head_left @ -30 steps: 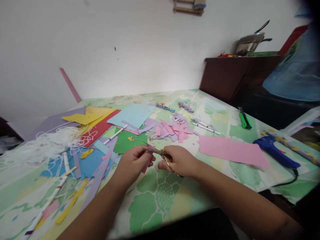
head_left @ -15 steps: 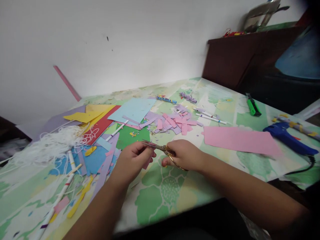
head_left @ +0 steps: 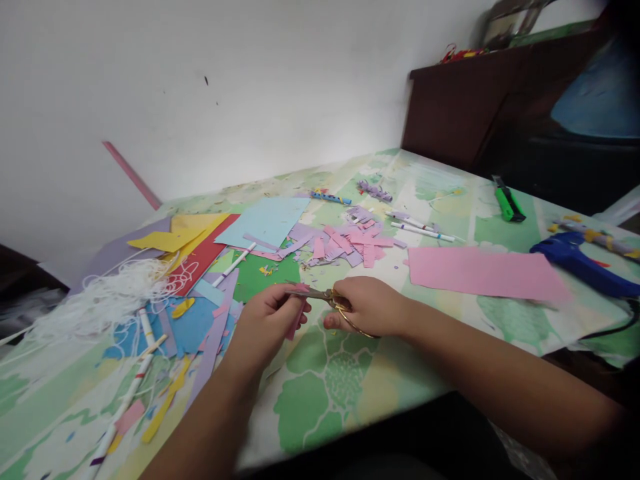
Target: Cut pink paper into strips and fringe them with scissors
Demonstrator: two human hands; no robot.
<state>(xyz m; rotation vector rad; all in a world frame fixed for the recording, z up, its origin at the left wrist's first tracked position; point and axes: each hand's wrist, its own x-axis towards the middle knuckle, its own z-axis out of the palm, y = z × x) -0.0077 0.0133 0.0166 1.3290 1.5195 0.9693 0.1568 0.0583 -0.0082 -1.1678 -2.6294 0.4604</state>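
My right hand (head_left: 373,307) grips a pair of scissors (head_left: 324,295) with gold-coloured handles, its fingers through the loops. The blades point left and reach the top of my left hand (head_left: 270,320). Pinched in my left hand is a small pink paper strip (head_left: 296,320), mostly hidden by the fingers; the blades lie at its upper end. Just beyond both hands is a heap of cut pink and purple paper strips (head_left: 345,243). A larger pink paper sheet (head_left: 480,272) lies to the right of my right hand.
Left are tangled white string (head_left: 120,297), a red sheet (head_left: 203,257), a yellow sheet (head_left: 165,240) and a light blue sheet (head_left: 265,220). Right are a green box cutter (head_left: 509,203) and a blue glue gun (head_left: 583,267). White paper sticks (head_left: 423,231) lie behind the pink sheet.
The scissor blades look closer together now than half a second ago. Both hands stay in nearly the same place, while the view has shifted slightly.
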